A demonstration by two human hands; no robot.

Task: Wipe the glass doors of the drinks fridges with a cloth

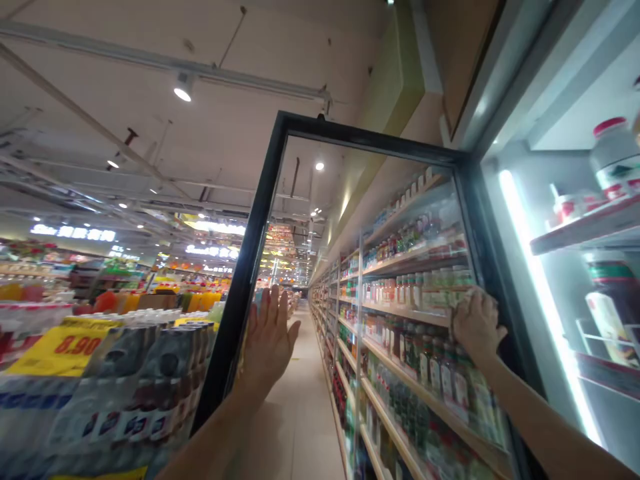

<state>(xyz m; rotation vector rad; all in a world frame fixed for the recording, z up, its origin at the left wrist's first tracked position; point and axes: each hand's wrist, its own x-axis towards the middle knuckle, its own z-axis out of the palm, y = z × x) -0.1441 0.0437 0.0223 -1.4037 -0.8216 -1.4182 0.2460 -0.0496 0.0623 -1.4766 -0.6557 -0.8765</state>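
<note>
A glass cooler door with a black frame [370, 137] stands swung open in front of me. My left hand [270, 337] is against the glass by the frame's left side, palm flat and fingers stretched out. Close to the hinge side, my right hand [477, 327] presses on the glass with its fingers bent over what looks like a crumpled pale cloth [484, 293]. Most of that cloth is hidden under the hand. Rows of bottles [443, 370] show in the glass.
To the right, the lit cooler holds bottles [613, 157] on a shelf [585, 223], beside a bright light strip [533, 267]. Shrink-wrapped bottle packs [125, 400] and a yellow price sign [65, 347] stand at left. An aisle floor [295, 420] shows through the glass.
</note>
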